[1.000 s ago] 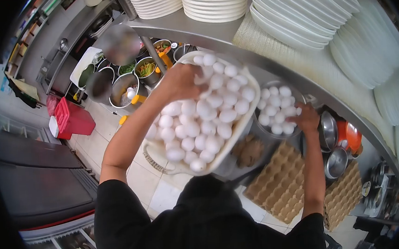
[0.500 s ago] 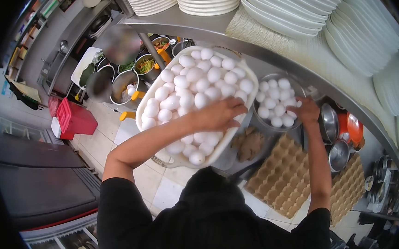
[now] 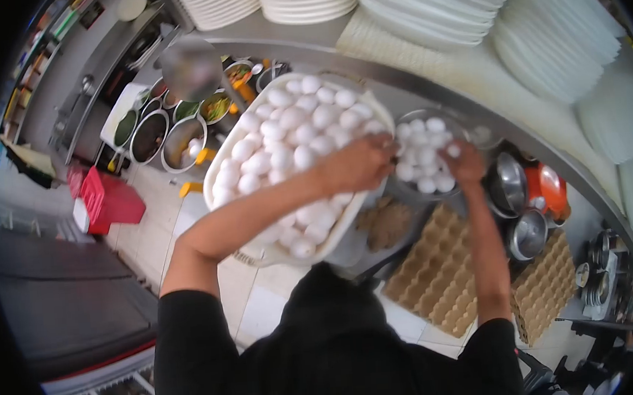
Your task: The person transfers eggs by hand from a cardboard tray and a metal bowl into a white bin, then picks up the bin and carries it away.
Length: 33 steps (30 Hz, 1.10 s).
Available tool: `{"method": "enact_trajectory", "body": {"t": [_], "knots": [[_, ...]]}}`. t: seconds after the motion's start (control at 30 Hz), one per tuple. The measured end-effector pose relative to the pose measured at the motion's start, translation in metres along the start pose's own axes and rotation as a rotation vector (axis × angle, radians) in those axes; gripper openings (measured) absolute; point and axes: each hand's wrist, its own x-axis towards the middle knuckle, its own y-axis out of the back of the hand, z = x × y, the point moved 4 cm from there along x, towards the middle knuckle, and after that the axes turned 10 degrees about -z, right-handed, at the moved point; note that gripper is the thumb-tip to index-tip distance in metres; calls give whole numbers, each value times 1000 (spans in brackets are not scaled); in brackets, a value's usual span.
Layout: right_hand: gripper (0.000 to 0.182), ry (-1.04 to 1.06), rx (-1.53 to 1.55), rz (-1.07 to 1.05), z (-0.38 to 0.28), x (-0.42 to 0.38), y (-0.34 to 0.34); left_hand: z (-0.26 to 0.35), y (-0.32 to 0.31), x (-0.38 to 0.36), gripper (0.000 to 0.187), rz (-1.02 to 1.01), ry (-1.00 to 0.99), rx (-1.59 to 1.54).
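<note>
White eggs [image 3: 281, 156] fill a large cream plastic tub [image 3: 226, 146] in the middle. To its right is a round metal bowl [image 3: 460, 123] with more white eggs in it. My left hand [image 3: 362, 165] is over the tub's right rim, fingers curled toward the bowl; whatever they hold is hidden. My right hand [image 3: 465, 165] is at the bowl's right side, its fingers closed around a white egg [image 3: 453, 150] just above the others.
Brown egg trays [image 3: 439, 277] lie below the bowl, beside metal bowls [image 3: 528, 234] and an orange container [image 3: 552, 190]. Stacked white plates [image 3: 428, 10] line the shelf above. Pots of food [image 3: 184, 142] and a red bin [image 3: 115, 200] are at left.
My left hand has moved from over the tub's eggs rightward to the rim by the bowl. My right hand has shifted slightly inward over the bowl's eggs. The whole view has shifted a little.
</note>
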Motion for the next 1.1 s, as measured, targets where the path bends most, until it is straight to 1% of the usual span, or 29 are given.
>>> {"method": "enact_trajectory", "body": {"t": [0.03, 0.1, 0.13, 0.23, 0.27, 0.33, 0.37, 0.4, 0.43, 0.47, 0.53, 0.57, 0.6, 0.63, 0.7, 0.77, 0.8, 0.83, 0.9, 0.93, 0.97, 1.03, 1.1], "knots": [[27, -16, -10, 14, -7, -3, -1, 1, -7, 9, 36, -13, -7, 43], [27, -102, -32, -68, -19, -18, -2, -2, -4, 26, 32, -8, 29, -51], [27, -135, -39, -82, -20, -10, 5, -5, -2, 35, 30, -21, 49, -108], [27, -175, 108, -39, -4, -3, 1, -1, -19, 66, 34, -187, 90, -49], [31, -154, 176, -62, 1, -1, 4, 0, -31, 80, 47, -368, 116, -20], [33, -248, 1006, -107, 32, 5, -12, 1, -68, 105, 60, -459, 208, 100], [34, -287, 1422, -148, 38, 7, -22, 3, -79, 109, 66, -496, 210, 64], [33, -338, 1578, -147, 40, 3, -21, 2, -99, 122, 60, -521, 230, 72], [32, -395, 1733, -147, 38, -4, -18, 9, -97, 126, 50, -511, 238, 62], [30, -363, 1787, -231, 36, -13, -14, -1, -117, 136, 41, -488, 225, 68], [26, -315, 1892, -379, 31, -35, 0, -3, -118, 145, 40, -429, 217, 29], [27, -344, 1942, -382, 29, -42, 2, -5, -119, 145, 40, -407, 206, 10], [27, -374, 1995, -377, 25, -50, 4, -1, -106, 141, 39, -416, 189, 1], [27, -407, 2047, -369, 24, -57, 5, 4, -85, 134, 39, -342, 177, -29], [29, -319, 2057, -401, 24, -71, 8, 13, -40, 113, 39, -203, 159, -91], [31, -251, 2065, -414, 7, -88, 17, 6, 7, 86, 42, -215, 100, -162], [37, -262, 2065, -424, -3, -97, 23, 4, 34, 64, 44, -209, 91, -221], [37, -284, 1986, -375, -6, -101, 21, 3, 60, 40, 45, -199, 82, -279], [39, -315, 1821, -277, -11, -104, 20, 8, 96, -6, 46, -234, 240, -392], [38, -272, 1772, -310, -20, -105, 25, -1, 96, -28, 46, -238, 229, -365], [36, -223, 1678, -294, -34, -106, 31, -11, 92, -44, 45, -240, 216, -336], [35, -129, 1485, -262, -71, -104, 41, -8, 79, -62, 43, -300, 248, -385], [39, 51, 1301, -335, -103, -96, 45, -3, 65, -79, 40, -358, 277, -439]]}}
